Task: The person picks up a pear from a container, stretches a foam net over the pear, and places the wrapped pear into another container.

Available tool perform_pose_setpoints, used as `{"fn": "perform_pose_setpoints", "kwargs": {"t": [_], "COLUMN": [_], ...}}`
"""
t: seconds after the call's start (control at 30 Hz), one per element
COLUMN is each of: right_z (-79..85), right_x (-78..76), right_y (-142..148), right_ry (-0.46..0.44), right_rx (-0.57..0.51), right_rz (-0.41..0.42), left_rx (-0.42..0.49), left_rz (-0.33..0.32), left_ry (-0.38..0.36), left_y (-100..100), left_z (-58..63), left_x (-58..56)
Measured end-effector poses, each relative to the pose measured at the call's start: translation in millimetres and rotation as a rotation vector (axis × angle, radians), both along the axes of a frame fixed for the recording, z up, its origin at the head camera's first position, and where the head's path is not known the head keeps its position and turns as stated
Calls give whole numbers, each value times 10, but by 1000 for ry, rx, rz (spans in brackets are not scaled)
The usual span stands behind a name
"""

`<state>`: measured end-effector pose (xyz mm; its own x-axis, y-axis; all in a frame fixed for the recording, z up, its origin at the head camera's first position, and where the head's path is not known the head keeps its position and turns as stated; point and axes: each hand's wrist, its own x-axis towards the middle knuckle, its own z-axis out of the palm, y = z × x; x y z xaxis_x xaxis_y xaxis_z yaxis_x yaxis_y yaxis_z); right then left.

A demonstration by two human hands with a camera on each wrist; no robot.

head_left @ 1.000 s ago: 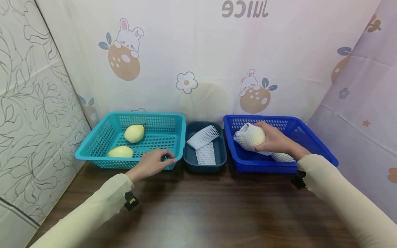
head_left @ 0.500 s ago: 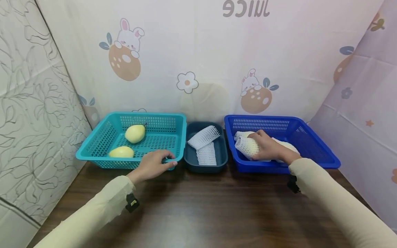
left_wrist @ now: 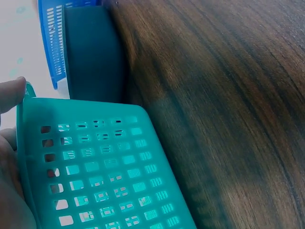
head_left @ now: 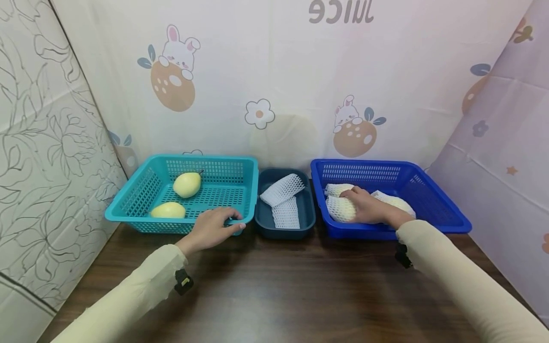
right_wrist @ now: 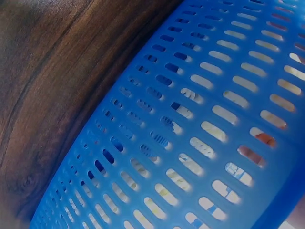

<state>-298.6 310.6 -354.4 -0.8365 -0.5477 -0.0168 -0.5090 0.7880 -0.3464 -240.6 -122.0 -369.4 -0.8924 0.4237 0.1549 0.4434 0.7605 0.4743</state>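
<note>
My right hand (head_left: 364, 206) is down in the blue basket (head_left: 446, 205) and holds a pear in a white foam net (head_left: 340, 209). Behind and beside it lie other netted pears, one (head_left: 394, 202) to the right of the hand. In the right wrist view the blue basket's slotted wall hides most of the hand. At the front right corner of the teal basket (head_left: 227, 162), my left hand (head_left: 214, 227) grips the rim, thumb outside. Two bare yellow pears (head_left: 187, 185) lie in that basket, one at the back and one near the front.
Between the two baskets stands a small dark blue bin (head_left: 263, 221) with two flat white foam nets (head_left: 285, 212) in it. All three stand in a row on a dark wooden table (head_left: 274, 286), against a printed curtain (head_left: 283, 71).
My right hand has lowered the netted pear into the blue basket, beside the other netted pears. My left hand has stayed at the teal basket's rim, its fingers settling onto it.
</note>
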Motion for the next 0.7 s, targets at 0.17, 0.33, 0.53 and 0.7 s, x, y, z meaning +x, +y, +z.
{"fn": "perform_pose_setpoints", "kwargs": {"t": [0.17,0.33,0.53,0.7], "right_z": [-7,51,195,301], "right_x": [1,30,102,228], "right_y": [10,8,-39,-170], "right_ry": [-39,-85,-77,10], "right_rx": [9,-6,-118,-214], "right_rz": [-17,-47,-98,-77], "left_rx": [-1,1,1,0], "left_rz": [1,6,4,5], "left_ry": [8,13,13,7], "left_y": [-3,2,6,9], "left_z": [-13,-2,3,5], "left_x": [5,9,16,24]}}
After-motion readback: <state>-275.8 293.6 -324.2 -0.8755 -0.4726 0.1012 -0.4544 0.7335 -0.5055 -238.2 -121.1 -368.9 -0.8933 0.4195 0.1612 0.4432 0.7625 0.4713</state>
